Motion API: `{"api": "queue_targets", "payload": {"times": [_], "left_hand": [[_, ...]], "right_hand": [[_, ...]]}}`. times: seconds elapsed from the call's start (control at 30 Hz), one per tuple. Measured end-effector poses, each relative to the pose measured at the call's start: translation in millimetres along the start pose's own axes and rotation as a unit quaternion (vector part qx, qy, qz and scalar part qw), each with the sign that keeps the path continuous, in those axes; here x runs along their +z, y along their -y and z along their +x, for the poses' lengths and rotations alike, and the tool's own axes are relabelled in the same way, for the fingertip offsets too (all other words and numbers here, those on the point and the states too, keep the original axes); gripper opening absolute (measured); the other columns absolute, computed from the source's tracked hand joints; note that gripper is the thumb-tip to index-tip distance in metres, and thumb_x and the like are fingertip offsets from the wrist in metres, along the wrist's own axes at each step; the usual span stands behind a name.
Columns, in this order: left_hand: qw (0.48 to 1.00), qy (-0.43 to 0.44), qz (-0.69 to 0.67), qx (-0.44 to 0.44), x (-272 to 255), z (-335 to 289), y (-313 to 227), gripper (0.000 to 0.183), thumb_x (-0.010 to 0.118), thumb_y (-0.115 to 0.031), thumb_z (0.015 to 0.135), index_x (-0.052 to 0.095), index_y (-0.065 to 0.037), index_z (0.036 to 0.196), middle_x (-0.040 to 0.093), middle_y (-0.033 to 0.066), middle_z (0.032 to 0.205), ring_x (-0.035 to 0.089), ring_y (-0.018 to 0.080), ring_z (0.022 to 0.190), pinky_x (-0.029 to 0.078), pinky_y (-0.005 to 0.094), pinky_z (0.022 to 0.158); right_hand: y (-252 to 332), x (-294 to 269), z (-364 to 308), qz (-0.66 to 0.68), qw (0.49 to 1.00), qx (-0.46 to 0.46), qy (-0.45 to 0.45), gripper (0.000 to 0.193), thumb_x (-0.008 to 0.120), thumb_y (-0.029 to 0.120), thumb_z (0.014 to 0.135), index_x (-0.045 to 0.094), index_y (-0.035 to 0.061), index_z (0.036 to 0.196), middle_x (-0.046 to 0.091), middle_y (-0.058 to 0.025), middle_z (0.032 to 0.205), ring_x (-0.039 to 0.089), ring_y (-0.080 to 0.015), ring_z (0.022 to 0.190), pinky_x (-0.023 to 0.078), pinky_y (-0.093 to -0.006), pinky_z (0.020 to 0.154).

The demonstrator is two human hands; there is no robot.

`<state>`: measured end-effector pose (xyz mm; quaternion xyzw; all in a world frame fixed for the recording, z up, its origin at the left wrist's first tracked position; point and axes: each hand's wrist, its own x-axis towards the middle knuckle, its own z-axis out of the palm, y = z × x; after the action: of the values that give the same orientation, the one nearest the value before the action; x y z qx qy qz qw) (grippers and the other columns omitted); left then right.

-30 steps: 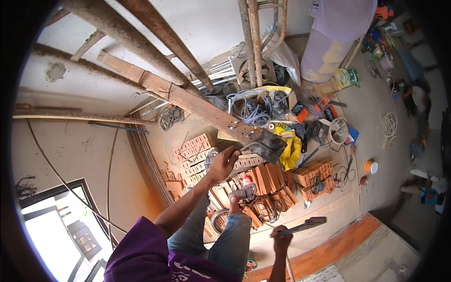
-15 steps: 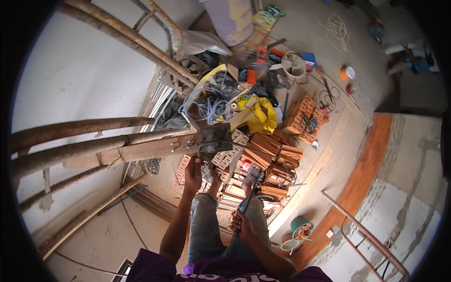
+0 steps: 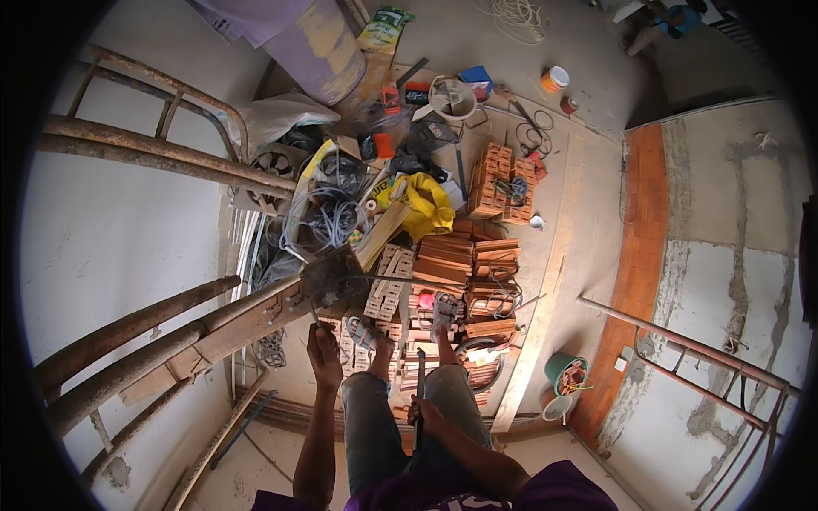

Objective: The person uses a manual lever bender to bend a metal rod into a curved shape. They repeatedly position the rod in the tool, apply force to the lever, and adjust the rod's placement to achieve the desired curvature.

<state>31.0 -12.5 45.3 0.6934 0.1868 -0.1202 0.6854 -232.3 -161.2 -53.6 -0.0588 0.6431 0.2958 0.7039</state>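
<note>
My left hand (image 3: 325,356) is closed around the short bent end of a thin dark metal rod (image 3: 396,280). The rod curves over a dark plate (image 3: 331,279) fixed on a wooden board (image 3: 226,334), and its long arm points right. In my right hand (image 3: 423,414), held over my lap between the thighs, is a dark metal bar (image 3: 420,379). That bar stands nearly upright, its small end knob topmost and apart from the rod. My sandalled feet rest on stacked bricks beyond my knees.
Rusty scaffold pipes (image 3: 128,366) run along the left wall. Stacked clay tiles (image 3: 445,262), hollow bricks (image 3: 501,183), a yellow bag (image 3: 423,207) and tangled tubing lie ahead. A green bucket (image 3: 562,372) stands right, near a metal frame (image 3: 682,341). Another person (image 3: 660,30) is far off at upper right.
My view has turned, so the surroundings shift left and the board slants more. The bar in my right hand has come more upright and away from the feet. My left hand stays on the rod.
</note>
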Motion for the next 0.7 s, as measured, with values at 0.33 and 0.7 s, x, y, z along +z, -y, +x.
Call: {"api": "queue_targets", "payload": {"times": [0.33, 0.7], "left_hand": [[0.961, -0.016, 0.128, 0.246, 32.8, -27.7, -18.2, 0.06, 0.035, -0.051, 0.099, 0.039, -0.006, 0.059, 0.036, 0.001, 0.05, 0.032, 0.0108, 0.043, 0.019, 0.0306, 0.041], [0.938, 0.266, 0.199, 0.099, 105.5, -89.2, -15.1, 0.018, 0.056, -0.018, 0.093, 0.062, -0.001, 0.096, 0.053, 0.0104, 0.064, 0.053, 0.0198, 0.055, 0.043, 0.0327, 0.054]], "right_hand": [[-1.8, -21.7, 0.5, -0.148, 0.988, -0.026, -0.038, 0.03, 0.052, 0.028, 0.098, 0.037, 0.0141, 0.076, 0.032, 0.0038, 0.058, 0.033, -0.0099, 0.048, 0.032, -0.029, 0.047], [18.8, -54.3, -1.7, -0.089, 0.994, -0.02, -0.061, 0.023, 0.053, 0.026, 0.096, 0.042, 0.0114, 0.082, 0.039, 0.0011, 0.058, 0.038, -0.0121, 0.047, 0.037, -0.0302, 0.047]]}}
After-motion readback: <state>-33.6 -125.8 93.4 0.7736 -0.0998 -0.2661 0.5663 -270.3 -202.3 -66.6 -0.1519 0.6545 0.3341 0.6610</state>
